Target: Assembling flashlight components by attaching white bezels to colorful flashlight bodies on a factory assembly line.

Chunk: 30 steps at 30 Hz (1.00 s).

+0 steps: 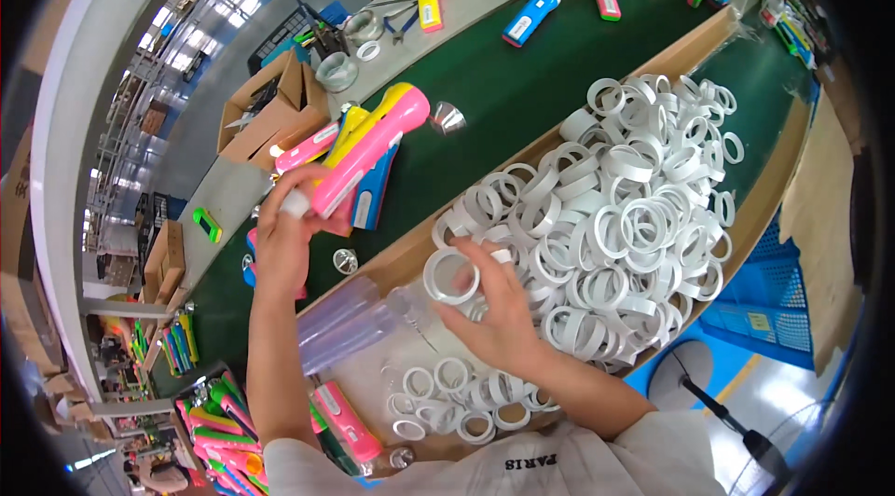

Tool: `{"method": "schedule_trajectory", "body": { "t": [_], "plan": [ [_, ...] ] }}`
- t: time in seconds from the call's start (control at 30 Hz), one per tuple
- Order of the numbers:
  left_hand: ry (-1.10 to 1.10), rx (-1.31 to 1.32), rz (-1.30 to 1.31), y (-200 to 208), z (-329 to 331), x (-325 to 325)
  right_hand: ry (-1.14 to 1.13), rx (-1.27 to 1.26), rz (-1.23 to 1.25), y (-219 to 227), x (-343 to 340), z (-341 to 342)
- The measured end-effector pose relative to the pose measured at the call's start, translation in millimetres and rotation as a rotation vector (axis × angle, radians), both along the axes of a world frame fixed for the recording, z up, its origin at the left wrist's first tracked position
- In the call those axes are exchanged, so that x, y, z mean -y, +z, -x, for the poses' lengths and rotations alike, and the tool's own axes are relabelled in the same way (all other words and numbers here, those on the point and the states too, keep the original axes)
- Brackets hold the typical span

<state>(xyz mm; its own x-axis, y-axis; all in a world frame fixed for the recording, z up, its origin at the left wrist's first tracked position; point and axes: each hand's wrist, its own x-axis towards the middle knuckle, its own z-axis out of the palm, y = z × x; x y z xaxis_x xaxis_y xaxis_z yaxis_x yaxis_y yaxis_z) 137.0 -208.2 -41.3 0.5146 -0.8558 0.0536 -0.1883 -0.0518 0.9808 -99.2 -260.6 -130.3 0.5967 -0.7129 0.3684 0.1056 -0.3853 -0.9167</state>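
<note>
A pink and yellow flashlight is in my left hand, gripped near its lower end, with its wide head tilted up and to the right. Something white covers a fingertip of that hand. My right hand pinches a white plastic ring between thumb and fingers, at the near-left edge of a large heap of similar white rings. Behind the left hand, more flashlights lie together, among them a blue one. A shiny reflector cup stands beyond the held flashlight, and another reflector cup sits near my left wrist.
A green conveyor belt runs past, carrying a blue flashlight farther off. Cardboard edging borders the heap. Clear plastic sleeves and a pink flashlight lie close to me. A blue crate stands at right.
</note>
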Motion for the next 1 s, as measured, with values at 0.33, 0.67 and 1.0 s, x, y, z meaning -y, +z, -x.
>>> {"method": "schedule_trajectory", "body": {
  "t": [0.33, 0.67, 1.0],
  "plan": [
    [0.190, -0.326, 0.009, 67.5, 80.6, -164.5, 0.116, 0.088, 0.001, -10.6, -16.2, -5.8],
    [0.065, -0.172, -0.044, 74.2, 92.1, -211.4, 0.243, 0.054, 0.194, 14.4, -28.7, 17.0],
    [-0.166, -0.197, -0.307, 49.9, 105.8, -228.7, 0.551, -0.132, 0.508, 51.0, -18.2, 60.6]
  ]
}}
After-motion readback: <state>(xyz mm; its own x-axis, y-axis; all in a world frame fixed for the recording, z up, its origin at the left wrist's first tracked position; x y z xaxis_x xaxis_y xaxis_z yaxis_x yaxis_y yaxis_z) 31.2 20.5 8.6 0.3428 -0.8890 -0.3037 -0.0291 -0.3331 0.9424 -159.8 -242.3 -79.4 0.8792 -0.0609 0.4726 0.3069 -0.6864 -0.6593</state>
